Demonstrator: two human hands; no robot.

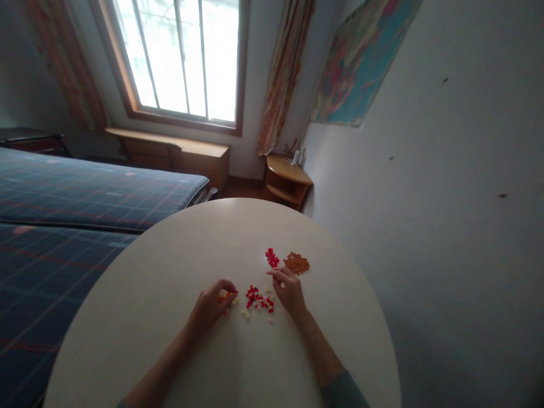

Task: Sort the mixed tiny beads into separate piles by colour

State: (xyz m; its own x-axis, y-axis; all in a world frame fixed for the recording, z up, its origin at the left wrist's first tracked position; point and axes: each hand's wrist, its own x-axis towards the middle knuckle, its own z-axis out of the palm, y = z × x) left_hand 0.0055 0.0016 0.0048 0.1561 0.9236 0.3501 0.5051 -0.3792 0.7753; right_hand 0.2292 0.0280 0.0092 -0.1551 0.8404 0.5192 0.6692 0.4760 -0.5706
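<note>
On a round cream table lie small loose pieces in several colours. A mixed pile of red, pink and white pieces sits between my hands. My left hand pinches a small red piece between thumb and fingers, just left of that pile. Under its fingers, partly hidden, are orange pieces, with pale yellow pieces close by. My right hand hovers beside a red pile and a brown pile, thumb and fingertips drawn together; what they hold, if anything, is too small to tell.
A bed with a blue plaid mattress stands left of the table. Beyond are a wooden desk under the window and a corner shelf. A white wall with a map-like poster runs along the right.
</note>
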